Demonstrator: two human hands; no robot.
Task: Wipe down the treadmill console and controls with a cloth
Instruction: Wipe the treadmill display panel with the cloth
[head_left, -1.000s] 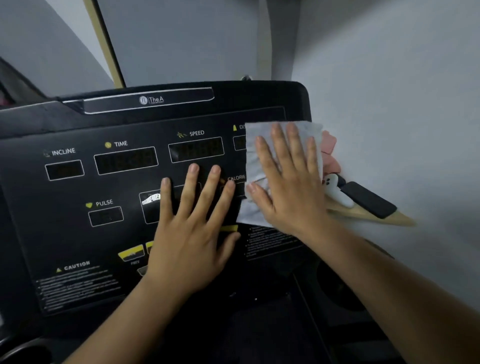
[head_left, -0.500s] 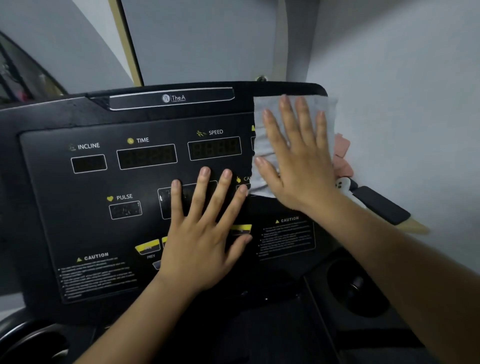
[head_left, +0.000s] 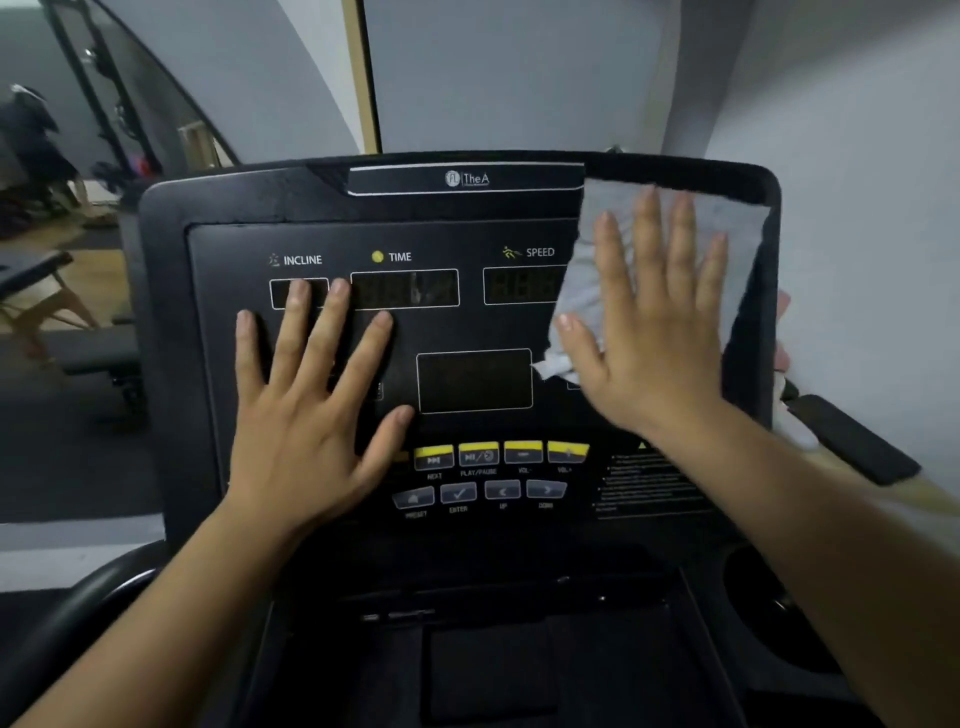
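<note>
We noted the right hand (head_left: 654, 332) flat and open, fingers straight and spread, pressing a pale grey cloth (head_left: 745, 249) against the upper right corner of the treadmill console (head_left: 249, 208). The cloth covered the right end of the SPEED window (head_left: 519, 285) and reached almost to the console's top and right edges; its lower left corner hung crumpled beside the thumb. The left hand (head_left: 306, 415) also lay open, palm on the panel's left half, fingertips over the INCLINE window (head_left: 283, 293) and holding nothing; we took it as a brace. We judged the job to be in mid-course. The cloth was working the top right, and nothing on the dark surface told us which areas had already been covered. A pale mark showed in the TIME window (head_left: 405, 288); we could not tell smear from reflection. By our reckoning the central screen (head_left: 474, 380), the yellow buttons (head_left: 501, 453), the grey buttons (head_left: 478, 492) beneath them and the patch under the left hand all awaited a pass, as did the cup holder (head_left: 769, 613) at lower right, if it counted.
</note>
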